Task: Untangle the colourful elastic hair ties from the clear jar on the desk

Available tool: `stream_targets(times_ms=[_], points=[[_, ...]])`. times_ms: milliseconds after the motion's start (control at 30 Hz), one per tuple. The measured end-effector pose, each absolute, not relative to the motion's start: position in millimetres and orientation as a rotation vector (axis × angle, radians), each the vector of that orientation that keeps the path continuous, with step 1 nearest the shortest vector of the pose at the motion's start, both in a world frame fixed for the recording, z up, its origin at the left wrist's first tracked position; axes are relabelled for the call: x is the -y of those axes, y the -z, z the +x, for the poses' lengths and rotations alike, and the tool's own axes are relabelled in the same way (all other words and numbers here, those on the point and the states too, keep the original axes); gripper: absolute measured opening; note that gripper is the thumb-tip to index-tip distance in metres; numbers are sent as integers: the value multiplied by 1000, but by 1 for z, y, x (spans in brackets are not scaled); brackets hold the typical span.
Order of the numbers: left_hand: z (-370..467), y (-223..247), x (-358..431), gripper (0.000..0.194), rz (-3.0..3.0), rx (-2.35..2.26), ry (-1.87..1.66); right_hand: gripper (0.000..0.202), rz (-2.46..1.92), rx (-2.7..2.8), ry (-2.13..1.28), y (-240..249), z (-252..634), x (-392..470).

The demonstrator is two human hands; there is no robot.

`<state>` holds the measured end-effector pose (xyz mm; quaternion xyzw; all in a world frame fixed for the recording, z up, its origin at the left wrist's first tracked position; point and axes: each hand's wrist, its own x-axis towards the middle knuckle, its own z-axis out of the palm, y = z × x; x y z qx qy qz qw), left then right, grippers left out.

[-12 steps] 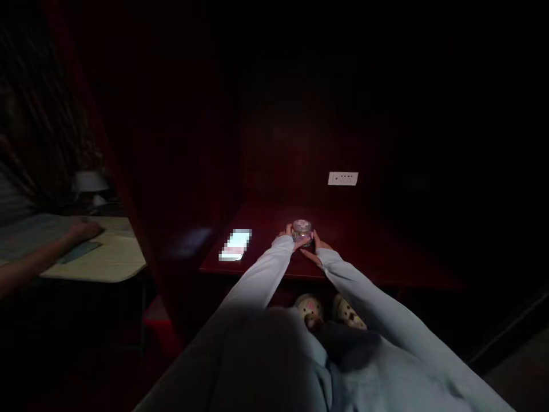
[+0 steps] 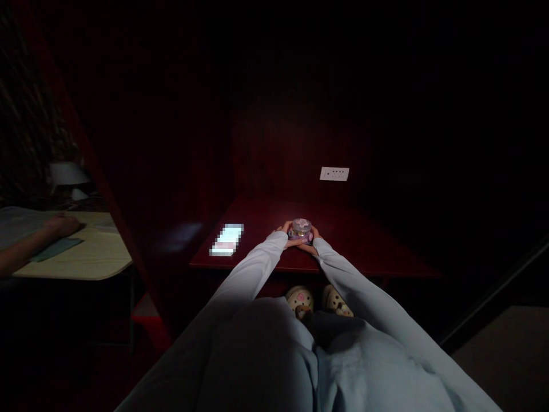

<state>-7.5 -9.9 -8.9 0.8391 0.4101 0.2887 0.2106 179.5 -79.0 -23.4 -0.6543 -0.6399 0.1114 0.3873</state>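
A small round see-through jar with pink flower shapes on its lid stands near the middle of the dark red desk. My left hand curves round its left side, with the thumb along the front. From the right, my right hand cups the jar's other side and low front. Both hands are closed on it, though the fingers behind the jar are hidden. To the left on the desk lies a lit phone, its screen blurred out.
A white socket plate is set in the back wall. Left of the dark red partition, another person's forearm and hand rest on a pale table. Under the desk are spotted clogs and a red stool.
My right hand has closed in round the jar, its lower fingers now tucked against the front. The camera view has shifted slightly, moving the surroundings left and up.
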Motion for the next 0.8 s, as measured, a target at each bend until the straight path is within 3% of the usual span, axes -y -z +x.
stream_targets(times_ms=[167, 467, 800], points=[[-6, 1, 11, 94, 2335, -1316, -613, 93, -1783, 1604, -333, 22, 183, 70], [-5, -11, 14, 80, 2380, -1394, -400, 90, -1606, 1656, -382, 20, 183, 76], [-2, -12, 16, 84, 2406, -1433, -338, 91, -1591, 1635, -401, 13, 180, 81]])
